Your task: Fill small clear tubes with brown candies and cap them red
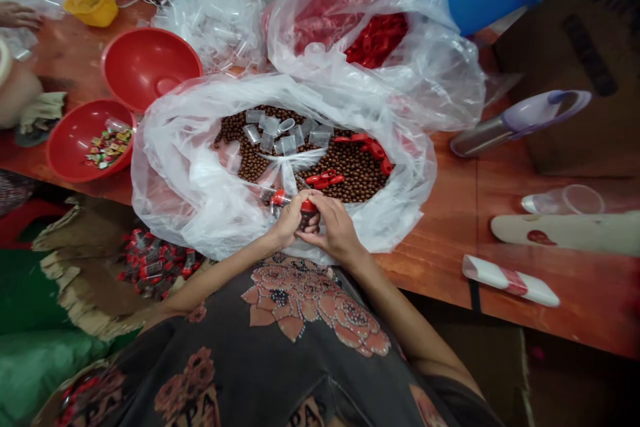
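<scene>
Left hand [289, 220] and right hand [335, 227] curl their fingers [320, 203] closed on a red plastic cap [309, 205], held low over a clear plastic bag [173, 193], its brown beads [345, 170] left open at 12 o'clock within reach.

Red bowl [65, 160] of wrapped sweets, yellow basket [91, 5], steel flask [480, 137]

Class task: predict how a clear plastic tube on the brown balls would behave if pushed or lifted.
The clear plastic tube looks thin-walled, so it is probably light for its size. Its round body would likely roll when pushed, especially on the loose brown balls, which may shift beneath it.
</scene>
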